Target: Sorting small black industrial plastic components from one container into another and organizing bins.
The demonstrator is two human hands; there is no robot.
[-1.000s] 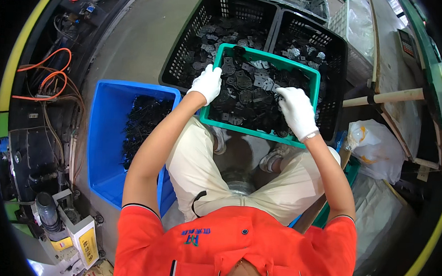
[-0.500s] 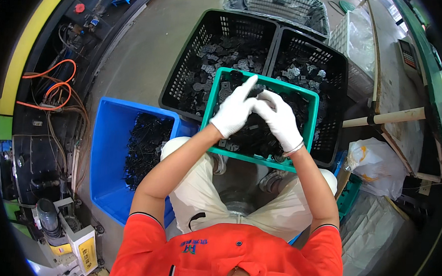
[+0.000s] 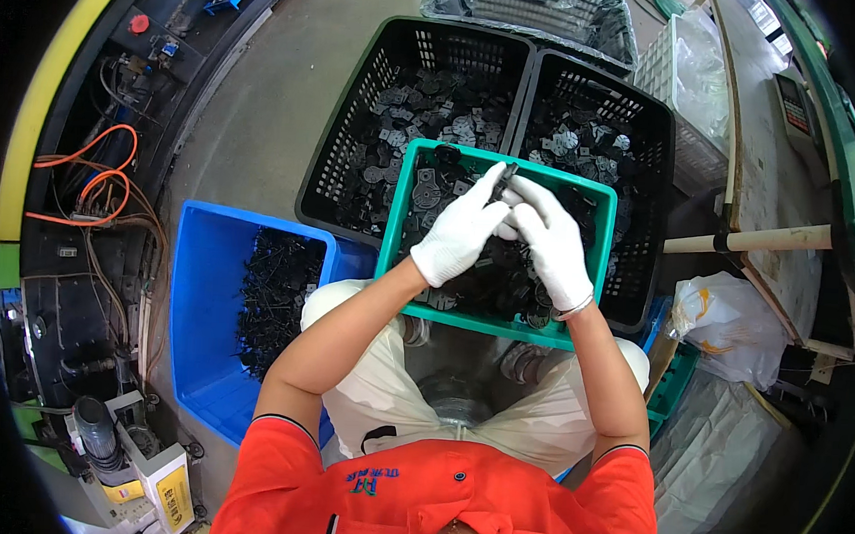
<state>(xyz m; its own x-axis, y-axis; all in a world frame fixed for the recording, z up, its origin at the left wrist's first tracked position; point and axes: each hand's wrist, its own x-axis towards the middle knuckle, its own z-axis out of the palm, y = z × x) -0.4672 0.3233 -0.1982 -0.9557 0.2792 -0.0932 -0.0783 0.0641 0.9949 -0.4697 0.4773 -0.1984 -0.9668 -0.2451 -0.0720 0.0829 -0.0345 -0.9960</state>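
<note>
Both my hands wear white gloves and meet above a green plastic crate (image 3: 388, 229) full of dark plastic parts (image 3: 429, 193). Between the fingertips of my left hand (image 3: 463, 232) is a small black plastic part (image 3: 505, 179), its lower side covered by the gloves. My right hand (image 3: 551, 240) presses its bent fingers against the same part and the left fingers. Whether the right hand carries a second piece is hidden. The crate stands in front of my knees, overlapping the near edges of two black baskets.
Two black perforated baskets (image 3: 310, 171) with flat dark pieces stand beyond the crate. At the left a blue bin (image 3: 202, 305) holds thin black scraps. Machinery with orange hoses (image 3: 95, 193) lines the far left; a wooden-framed table (image 3: 772, 239) and plastic bag (image 3: 730, 323) are at the right.
My hands have drawn slightly closer together and turned, with the black part now upright at the left fingertips. The view has shifted a little; the green crate sits slightly further left and lower.
</note>
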